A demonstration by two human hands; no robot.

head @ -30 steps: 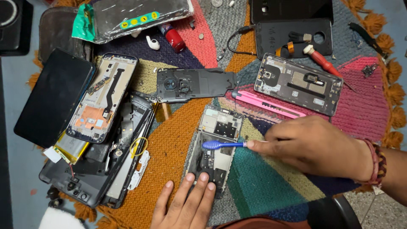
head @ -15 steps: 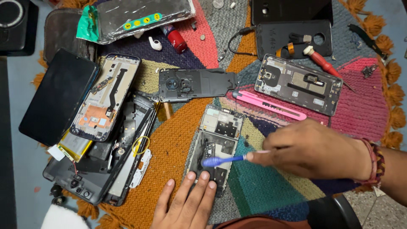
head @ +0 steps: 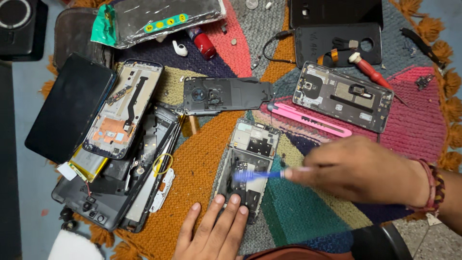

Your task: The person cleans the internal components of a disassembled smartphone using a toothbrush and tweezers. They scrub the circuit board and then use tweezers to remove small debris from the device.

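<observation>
Gripping a blue toothbrush (head: 257,175), the right hand (head: 358,168) holds its bristles inside an opened phone frame (head: 248,166) lying near the middle of a colourful woven rug (head: 202,159). The left hand (head: 214,228) rests open, fingertips (head: 234,200) pressing the frame's near edge. Just beyond the right hand lies a pink cutter (head: 308,119), and farther right a grey phone back (head: 342,95) with a red screwdriver (head: 370,67). Stacked phone parts (head: 125,144) sit to the left.
</observation>
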